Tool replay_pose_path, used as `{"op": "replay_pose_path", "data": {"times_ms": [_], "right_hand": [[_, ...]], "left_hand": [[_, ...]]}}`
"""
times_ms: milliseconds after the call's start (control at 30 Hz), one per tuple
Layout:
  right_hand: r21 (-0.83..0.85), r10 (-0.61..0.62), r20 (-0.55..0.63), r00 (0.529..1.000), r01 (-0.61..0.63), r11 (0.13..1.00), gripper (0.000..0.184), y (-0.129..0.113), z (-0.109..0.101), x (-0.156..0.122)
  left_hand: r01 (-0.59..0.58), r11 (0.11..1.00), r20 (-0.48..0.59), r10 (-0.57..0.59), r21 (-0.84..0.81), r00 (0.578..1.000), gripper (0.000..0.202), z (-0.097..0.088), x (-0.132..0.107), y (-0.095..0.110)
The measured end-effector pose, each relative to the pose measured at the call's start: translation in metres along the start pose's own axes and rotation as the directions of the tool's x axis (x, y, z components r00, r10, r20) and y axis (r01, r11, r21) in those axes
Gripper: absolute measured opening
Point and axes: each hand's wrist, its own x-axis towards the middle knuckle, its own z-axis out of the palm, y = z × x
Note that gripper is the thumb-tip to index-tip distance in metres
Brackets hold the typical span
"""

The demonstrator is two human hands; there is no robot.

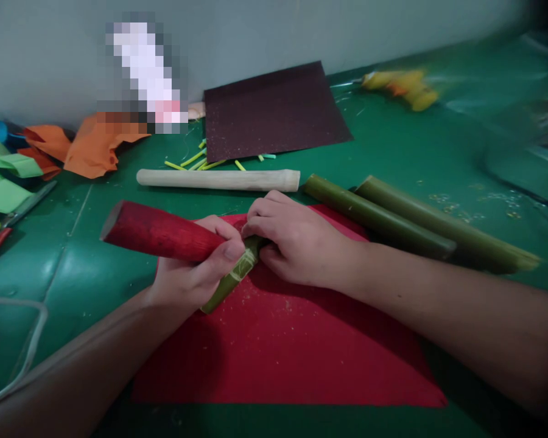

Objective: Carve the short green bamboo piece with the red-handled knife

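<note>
My left hand (pixel 196 267) is wrapped round a bamboo tube (pixel 158 234) whose upper length is covered in red paper; its bare green end (pixel 226 286) sticks out below my fingers. My right hand (pixel 296 243) is closed over the same tube just right of the left, fingers curled and pressing at the edge of the red paper. Both hands rest over a red paper sheet (pixel 292 347) lying on the green table (pixel 393 158).
Two green bamboo tubes (pixel 415 225) lie right of my hands, a pale peeled one (pixel 219 179) behind them. A dark maroon sheet (pixel 274 109), orange paper (pixel 91 146), green paper (pixel 2 182), scissors (pixel 9 222), a yellow glue gun (pixel 402 85) and a white cord (pixel 27 347) surround them.
</note>
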Motion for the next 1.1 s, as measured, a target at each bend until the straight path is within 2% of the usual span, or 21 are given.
{"op": "replay_pose_path", "data": {"times_ms": [133, 233, 400, 500, 567, 667, 767, 900, 1100], "right_hand": [[0.004, -0.004, 0.0, 1.0, 0.004, 1.0, 0.026, 0.0, 0.001, 0.0], [0.006, -0.007, -0.001, 1.0, 0.007, 1.0, 0.024, -0.001, 0.001, 0.0], [-0.005, 0.007, 0.003, 1.0, -0.006, 1.0, 0.023, -0.002, -0.001, 0.0], [0.0, 0.016, 0.005, 1.0, -0.016, 1.0, 0.024, -0.002, -0.001, 0.0], [0.003, 0.016, 0.006, 1.0, -0.016, 1.0, 0.024, -0.001, -0.001, 0.0], [-0.002, 0.006, 0.0, 1.0, -0.006, 1.0, 0.023, 0.0, 0.0, 0.0], [-0.006, -0.007, -0.006, 1.0, 0.007, 1.0, 0.022, 0.001, 0.001, 0.0], [0.003, -0.007, -0.011, 1.0, 0.007, 1.0, 0.023, 0.001, 0.001, 0.0], [0.008, 0.0, 0.003, 1.0, 0.0, 1.0, 0.025, 0.0, 0.0, 0.001]], "left_hand": [[0.007, 1.0, 0.012, -0.007, -0.006, 1.0, 0.039, 0.0, -0.001, 0.001], [0.008, 1.0, -0.019, -0.008, -0.011, 1.0, 0.043, 0.002, 0.0, 0.001], [-0.08, 0.993, -0.058, 0.074, -0.091, 0.996, 0.049, 0.006, -0.001, 0.001], [-0.082, 0.989, -0.063, 0.074, -0.124, 0.995, 0.048, 0.005, -0.003, -0.001], [-0.093, 0.988, -0.04, 0.089, -0.125, 0.995, 0.045, 0.002, -0.003, -0.002], [-0.11, 0.993, 0.034, 0.112, -0.033, 0.993, 0.041, -0.003, -0.003, -0.003], [-0.08, 0.996, 0.05, 0.078, 0.028, 0.996, 0.04, -0.004, -0.001, -0.002], [-0.031, 0.999, 0.001, 0.031, 0.013, 1.0, 0.041, 0.0, 0.0, 0.001], [-0.007, 1.0, -0.001, 0.007, -0.012, 1.0, 0.043, 0.003, 0.001, 0.002]]}}
